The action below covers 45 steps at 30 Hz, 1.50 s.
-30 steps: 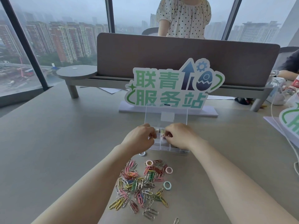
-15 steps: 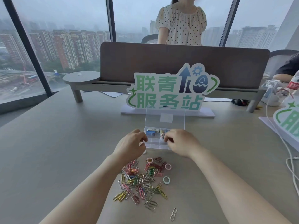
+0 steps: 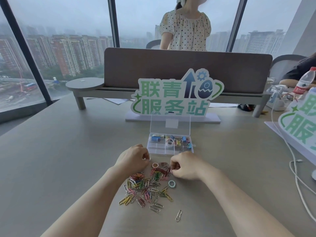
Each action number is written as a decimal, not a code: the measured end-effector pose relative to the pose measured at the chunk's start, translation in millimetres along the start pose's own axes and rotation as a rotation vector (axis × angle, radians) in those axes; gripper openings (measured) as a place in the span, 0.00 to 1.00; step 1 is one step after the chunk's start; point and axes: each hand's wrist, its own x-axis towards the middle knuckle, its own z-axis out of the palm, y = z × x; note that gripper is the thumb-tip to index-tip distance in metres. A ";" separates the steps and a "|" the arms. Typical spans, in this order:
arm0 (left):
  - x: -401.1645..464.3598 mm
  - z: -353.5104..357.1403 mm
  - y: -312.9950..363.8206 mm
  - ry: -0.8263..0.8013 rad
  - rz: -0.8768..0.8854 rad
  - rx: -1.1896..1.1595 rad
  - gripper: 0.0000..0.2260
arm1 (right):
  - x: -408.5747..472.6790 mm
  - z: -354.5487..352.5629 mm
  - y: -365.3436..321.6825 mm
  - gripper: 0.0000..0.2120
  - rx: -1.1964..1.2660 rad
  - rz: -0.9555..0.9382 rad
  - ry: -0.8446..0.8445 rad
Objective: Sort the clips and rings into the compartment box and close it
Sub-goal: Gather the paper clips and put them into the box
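The clear compartment box (image 3: 154, 148) stands open on the table, its lid (image 3: 170, 124) upright. Its back compartments hold a blue item (image 3: 155, 138), several rings (image 3: 169, 142) and binder clips (image 3: 183, 142). Just in front lies a pile of coloured paper clips (image 3: 147, 185), with a pink ring (image 3: 155, 165) at its top, a teal ring (image 3: 171, 183) to its right and a lone silver clip (image 3: 178, 215) nearer to me. My left hand (image 3: 132, 159) curls at the pile's upper left, fingertips on a small pale ring (image 3: 149, 159). My right hand (image 3: 185, 165) pinches a pinkish ring (image 3: 169, 171) at the pile's right edge.
A green-lettered sign (image 3: 174, 97) on a white base stands right behind the box, in front of a brown desk divider (image 3: 188, 71). A second sign (image 3: 301, 127), white cables (image 3: 294, 168) and a water bottle (image 3: 304, 82) crowd the right side. A person stands beyond the divider.
Both hands have drawn back from the box toward me and now rest at the top of the clip pile. The box's compartments, earlier covered by the hands, are in plain sight.
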 end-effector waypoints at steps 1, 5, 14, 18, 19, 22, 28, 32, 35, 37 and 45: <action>0.5 -0.7 0.1 -0.014 -0.001 0.010 0.05 | -1.1 0.8 0.1 0.04 -0.004 0.006 -0.006; 3.4 -6.0 1.0 -0.089 0.000 0.036 0.05 | -3.3 2.0 -1.8 0.04 -0.005 0.032 -0.020; -8.5 -12.1 20.7 -0.017 0.165 0.003 0.03 | -23.1 -2.3 -13.9 0.02 0.055 -0.006 -0.014; -9.2 -7.9 24.1 -0.061 0.197 0.014 0.03 | -31.8 2.8 -21.2 0.02 0.057 -0.036 -0.042; -9.2 -7.1 24.1 -0.066 0.195 0.016 0.03 | -33.1 4.1 -21.6 0.02 0.046 -0.041 -0.035; -8.8 -6.8 24.6 -0.072 0.194 0.028 0.04 | -35.3 6.9 -21.5 0.03 0.023 -0.039 -0.024; -7.8 -3.1 25.6 -0.098 0.181 0.044 0.05 | -38.9 6.7 -22.2 0.03 0.032 -0.021 -0.060; -7.7 -1.5 26.8 -0.091 0.167 0.047 0.05 | -39.6 5.5 -23.4 0.04 0.030 -0.019 -0.072; -6.6 -2.0 27.8 -0.101 0.163 0.064 0.05 | -39.1 5.9 -25.3 0.04 0.011 -0.015 -0.074; -5.6 -2.8 28.8 -0.114 0.163 0.085 0.06 | -39.0 6.3 -27.1 0.03 -0.005 -0.010 -0.076; -4.2 -3.6 34.7 -0.134 0.191 0.220 0.08 | -39.9 11.0 -30.9 0.04 -0.066 0.003 -0.056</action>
